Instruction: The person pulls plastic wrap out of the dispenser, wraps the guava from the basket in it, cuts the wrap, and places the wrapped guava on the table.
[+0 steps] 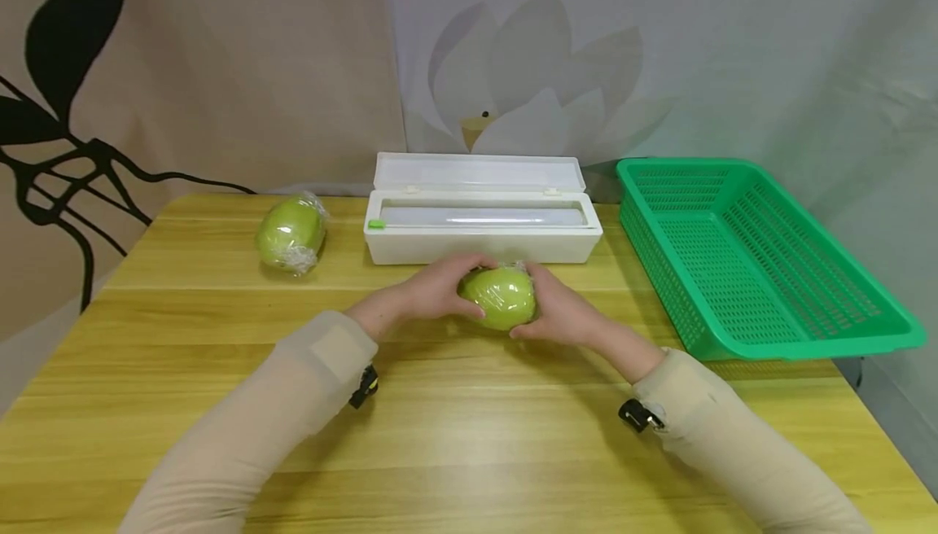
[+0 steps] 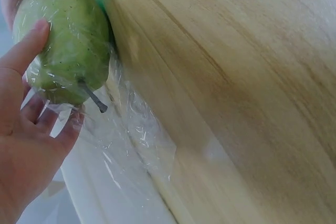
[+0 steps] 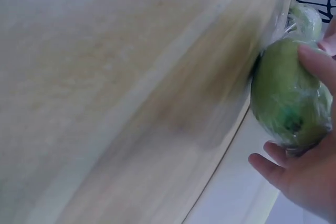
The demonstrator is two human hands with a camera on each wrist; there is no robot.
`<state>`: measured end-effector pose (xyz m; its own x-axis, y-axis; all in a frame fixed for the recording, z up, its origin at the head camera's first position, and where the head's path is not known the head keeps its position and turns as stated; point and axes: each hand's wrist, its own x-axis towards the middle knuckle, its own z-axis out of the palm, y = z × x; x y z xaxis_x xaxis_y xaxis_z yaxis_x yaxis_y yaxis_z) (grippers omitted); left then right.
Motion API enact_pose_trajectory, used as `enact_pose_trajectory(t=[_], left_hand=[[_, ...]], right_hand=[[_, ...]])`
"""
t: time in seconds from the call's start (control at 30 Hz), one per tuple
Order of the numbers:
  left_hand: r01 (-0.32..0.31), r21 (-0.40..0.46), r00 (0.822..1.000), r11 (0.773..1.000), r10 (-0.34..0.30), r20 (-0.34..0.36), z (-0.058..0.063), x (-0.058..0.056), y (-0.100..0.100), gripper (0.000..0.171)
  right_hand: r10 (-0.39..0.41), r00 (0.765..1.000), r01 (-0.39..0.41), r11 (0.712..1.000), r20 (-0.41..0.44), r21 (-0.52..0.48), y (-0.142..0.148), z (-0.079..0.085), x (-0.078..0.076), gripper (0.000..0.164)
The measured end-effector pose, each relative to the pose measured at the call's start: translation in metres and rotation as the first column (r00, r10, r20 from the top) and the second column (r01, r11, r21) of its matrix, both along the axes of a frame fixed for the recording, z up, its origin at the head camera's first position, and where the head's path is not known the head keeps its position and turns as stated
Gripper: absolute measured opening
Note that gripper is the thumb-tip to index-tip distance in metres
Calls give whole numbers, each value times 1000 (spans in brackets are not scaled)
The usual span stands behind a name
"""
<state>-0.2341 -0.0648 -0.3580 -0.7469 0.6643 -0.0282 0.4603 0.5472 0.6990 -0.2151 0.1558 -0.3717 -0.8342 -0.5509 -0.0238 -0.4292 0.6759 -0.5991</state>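
Note:
A green pear (image 1: 506, 299) covered in clear plastic wrap is held between both hands near the table's middle. My left hand (image 1: 440, 290) grips its left end, thumb on the near side. From the right, my right hand (image 1: 563, 312) holds the other end in the same way. In the left wrist view the pear's dark stem (image 2: 93, 97) points out, and loose plastic wrap (image 2: 139, 135) hangs beyond it. The right wrist view shows film drawn over the pear's other end (image 3: 294, 124). Just behind stands a white cling film dispenser (image 1: 484, 247), its lid raised.
Another wrapped pear (image 1: 291, 233) lies at the back left of the wooden table (image 1: 454, 453). A green plastic basket (image 1: 670, 273) stands at the right, its rim reaching past the table's edge. Behind the table hangs a curtain (image 1: 293, 70) with printed plant shapes.

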Motion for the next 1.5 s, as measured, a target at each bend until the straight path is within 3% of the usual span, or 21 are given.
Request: enact_pose_trajectory(t=[0.13,0.33,0.43,0.7,0.8,0.9,1.0,1.1,1.2,1.33,1.5], left_hand=[[0,-5,1000,1000,0,5,0,-1,1,65],[-18,2,999,1000,18,26,-3,-1,1,65],[-22,5,999,1000,22,43,-3,1,-1,65],[-12,-26,996,1000,14,91,5,9,-22,93],[-49,-96,998,994,51,24,7,10,-38,94],[-145,-204,989,968,133,-71,9,10,-55,89],[-258,-302,964,918,224,-144,8,11,-66,81],[-344,-366,939,865,311,-148,4,11,-69,72],[-382,-403,922,832,376,-98,-2,11,-68,62],[-416,-396,901,819,429,-60,-7,11,-64,45],[-465,-309,883,830,459,-96,-9,9,-61,26]], right_hand=[[-18,1000,19,999,-25,29,-3,3,-1,95],[-19,984,45,989,-176,142,-7,6,1,89],[-14,977,57,978,-212,198,-9,8,3,89],[-77,992,104,949,-102,297,-15,16,21,107],[-113,993,121,939,-44,322,-14,19,28,106],[-133,991,125,941,2,314,-13,23,31,101],[-143,989,126,945,34,302,-11,26,33,97],[-155,987,134,943,44,303,-11,27,34,96],[-169,984,147,942,50,301,-11,27,37,96],[-170,984,149,942,45,302,-12,27,39,96],[-167,985,145,940,46,307,-13,27,39,96]])
